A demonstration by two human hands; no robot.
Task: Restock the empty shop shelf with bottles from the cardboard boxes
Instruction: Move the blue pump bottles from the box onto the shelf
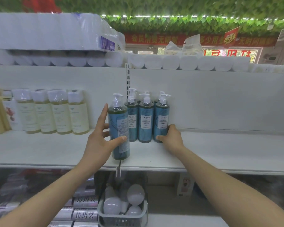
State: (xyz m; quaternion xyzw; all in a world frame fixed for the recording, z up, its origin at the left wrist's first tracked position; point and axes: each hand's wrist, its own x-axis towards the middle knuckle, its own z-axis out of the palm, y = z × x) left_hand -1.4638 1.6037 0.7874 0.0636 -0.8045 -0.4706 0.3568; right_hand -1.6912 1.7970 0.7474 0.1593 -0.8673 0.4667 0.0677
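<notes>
- At centre frame, your left hand (98, 141) has the bottle (120, 128) clamped: thumb across the lower label, fingers spread up and round its left side. It leans a little, with its base close to the front of the shelf (220, 149). I cannot tell whether the base rests on the board.
- That hold looks wide and light on glossy wrap. If you ease it before the base sits flat, the bottle may slide or topple forward off the edge.
- Just right of it, the row (146, 122) of matching blue bottles stands upright at the back, packed side by side. If you push yours in at a lean, its shoulder or pump may strike the nearest one and tip the rest in turn.
- At centre right, your right hand (170, 136) grips the foot of the end bottle (161, 122), thumb in front and fingers curled behind. Squeeze inward too hard and you close the gap your bottle needs. Let go early and the row has nothing steadying it.
- At lower centre, a basket (123, 217) of bulbs (135, 194) sits right under the shelf edge. A dropped bottle would probably land on them.
- At left, the pale bottles (61, 115) stand well apart, so only a wide elbow swing puts them at risk.
</notes>
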